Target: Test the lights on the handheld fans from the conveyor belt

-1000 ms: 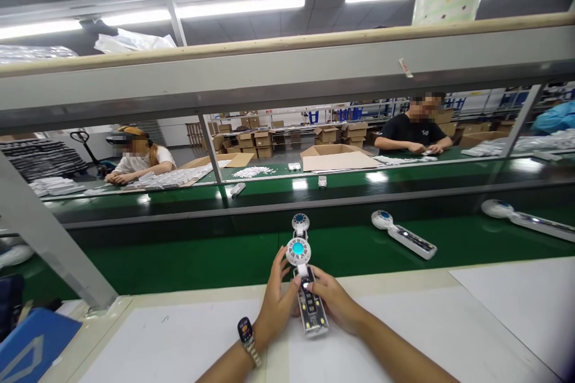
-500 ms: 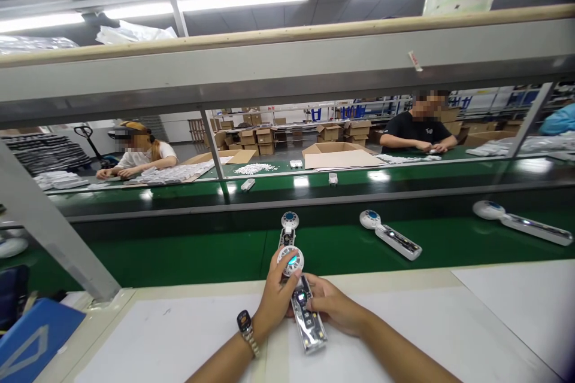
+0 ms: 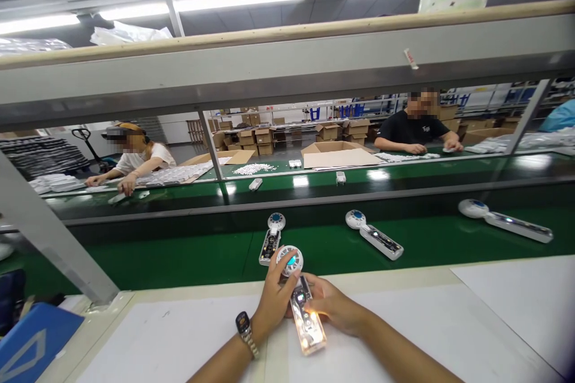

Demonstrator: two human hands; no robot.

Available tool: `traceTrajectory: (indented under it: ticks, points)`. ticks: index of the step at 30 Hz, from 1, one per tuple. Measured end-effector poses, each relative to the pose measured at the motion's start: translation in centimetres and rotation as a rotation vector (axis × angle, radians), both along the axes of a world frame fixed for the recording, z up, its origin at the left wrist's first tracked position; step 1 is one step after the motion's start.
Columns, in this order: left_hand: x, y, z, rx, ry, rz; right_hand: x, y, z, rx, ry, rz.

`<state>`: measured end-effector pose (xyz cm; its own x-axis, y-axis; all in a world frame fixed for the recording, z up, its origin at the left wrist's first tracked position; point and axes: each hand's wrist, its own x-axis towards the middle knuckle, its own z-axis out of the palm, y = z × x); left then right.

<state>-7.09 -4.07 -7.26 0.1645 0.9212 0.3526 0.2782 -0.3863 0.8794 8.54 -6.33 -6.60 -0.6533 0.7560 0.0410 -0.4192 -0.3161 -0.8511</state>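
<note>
Both my hands hold one white handheld device [image 3: 309, 332], with a round vented head and a long handle whose circuit board shows. My left hand [image 3: 272, 299] grips the head end, fingers over the glowing blue centre. Around the handle's upper part my right hand [image 3: 335, 305] is closed, its thumb pressed on the board side. Warm yellow-white light shines along the handle. Just beyond my left fingers, a similar device [image 3: 271, 242] lies on the green belt [image 3: 197, 257]. What my fingers touch underneath is hidden.
Two more such devices, a middle one [image 3: 377, 238] and a right one [image 3: 516, 224], lie on the near belt. A far belt carries small white parts. Two people sit beyond it. A slanted post [image 3: 67, 239] and blue folder [image 3: 40, 341] stand left; a shelf beam crosses overhead.
The held device's handle has lit up warm yellow-white. Devices on the near belt have shifted left, while parts on the far belt moved right. The person at left has reached onto the far belt.
</note>
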Motion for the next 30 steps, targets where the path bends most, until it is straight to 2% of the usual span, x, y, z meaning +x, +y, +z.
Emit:
traceTrajectory:
  ticks: [8, 14, 26, 30]
  points:
    - [0.15, -0.24, 0.69, -0.009, -0.017, 0.011, 0.13, 0.11, -0.17, 0.016, -0.007, 0.012]
    - [0.04, -0.17, 0.43, -0.023, -0.035, -0.014, 0.06, -0.01, 0.12, 0.005, -0.035, -0.009]
    - [-0.03, 0.0, 0.25, 0.006, -0.002, -0.006, 0.01, 0.21, -0.39, -0.019, -0.024, -0.002]
    - [-0.1, 0.17, 0.11, 0.005, -0.003, -0.005, 0.11, 0.26, -0.41, -0.009, 0.023, 0.056]
